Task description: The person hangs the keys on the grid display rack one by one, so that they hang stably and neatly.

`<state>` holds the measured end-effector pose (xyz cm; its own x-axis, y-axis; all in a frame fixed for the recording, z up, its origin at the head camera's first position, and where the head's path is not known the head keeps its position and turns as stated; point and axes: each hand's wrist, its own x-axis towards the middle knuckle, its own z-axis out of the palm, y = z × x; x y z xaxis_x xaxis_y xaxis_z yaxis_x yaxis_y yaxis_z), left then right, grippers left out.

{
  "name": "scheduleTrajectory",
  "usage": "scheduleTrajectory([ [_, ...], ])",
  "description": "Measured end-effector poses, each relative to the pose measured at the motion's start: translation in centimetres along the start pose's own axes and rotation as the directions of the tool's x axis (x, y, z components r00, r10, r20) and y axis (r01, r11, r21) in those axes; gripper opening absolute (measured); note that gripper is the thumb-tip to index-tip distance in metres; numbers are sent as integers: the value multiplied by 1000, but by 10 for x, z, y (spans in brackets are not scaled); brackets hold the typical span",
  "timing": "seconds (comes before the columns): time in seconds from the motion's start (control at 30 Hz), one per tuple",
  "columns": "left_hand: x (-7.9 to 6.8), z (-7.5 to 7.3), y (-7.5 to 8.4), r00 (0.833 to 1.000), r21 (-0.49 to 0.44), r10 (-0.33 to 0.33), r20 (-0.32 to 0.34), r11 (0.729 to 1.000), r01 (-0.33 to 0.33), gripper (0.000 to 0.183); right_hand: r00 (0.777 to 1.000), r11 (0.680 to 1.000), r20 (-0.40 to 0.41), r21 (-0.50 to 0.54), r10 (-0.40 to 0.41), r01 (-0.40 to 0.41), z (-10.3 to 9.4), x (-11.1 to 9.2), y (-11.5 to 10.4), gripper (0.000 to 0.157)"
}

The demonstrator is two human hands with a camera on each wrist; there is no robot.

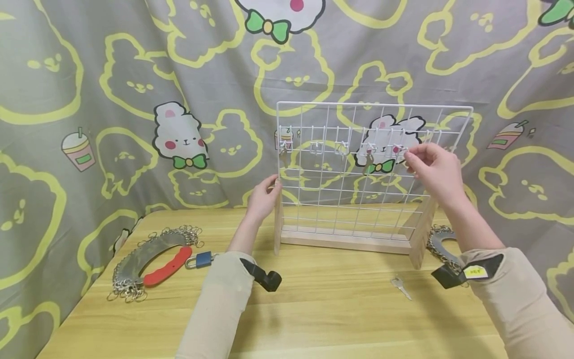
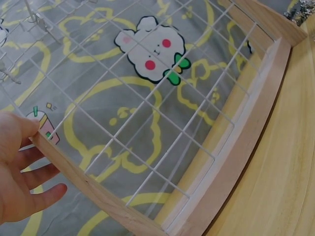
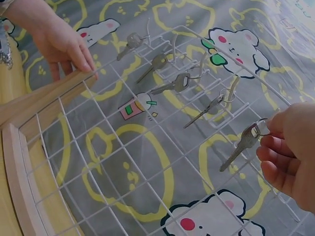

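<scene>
A white wire grid rack (image 1: 354, 191) stands on the table in wooden feet. My left hand (image 1: 263, 198) pinches the top of its left wooden post (image 2: 86, 181), the lower fingers loosely apart from the wood. At the rack's right end my right hand (image 1: 438, 169) holds a small key ring (image 3: 263, 127) between thumb and fingertip. A silver key (image 3: 240, 149) hangs from that ring, at the last hook of the row. Several other keys (image 3: 179, 84) dangle by their rings from the hooks to its left.
One loose key (image 1: 400, 288) lies on the table in front of the rack. At left are a red-handled plate with many rings (image 1: 168, 267) and a blue padlock (image 1: 204, 260). Another ringed plate (image 1: 441, 239) sits by the right foot. A patterned curtain (image 1: 224, 75) hangs behind.
</scene>
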<state>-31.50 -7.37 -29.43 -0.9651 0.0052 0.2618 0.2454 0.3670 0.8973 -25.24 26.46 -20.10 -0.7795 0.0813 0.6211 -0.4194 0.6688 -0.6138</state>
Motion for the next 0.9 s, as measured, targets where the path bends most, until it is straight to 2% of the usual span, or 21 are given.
scheduleTrajectory([
  [0.47,0,0,0,1000,12,-8,2,1000,8,45,994,999,111,-45,21,-16,8,-24,24,25],
  [0.9,-1,0,1,1000,24,-15,-7,1000,15,45,968,998,246,-25,55,-50,24,-65,60,24],
])
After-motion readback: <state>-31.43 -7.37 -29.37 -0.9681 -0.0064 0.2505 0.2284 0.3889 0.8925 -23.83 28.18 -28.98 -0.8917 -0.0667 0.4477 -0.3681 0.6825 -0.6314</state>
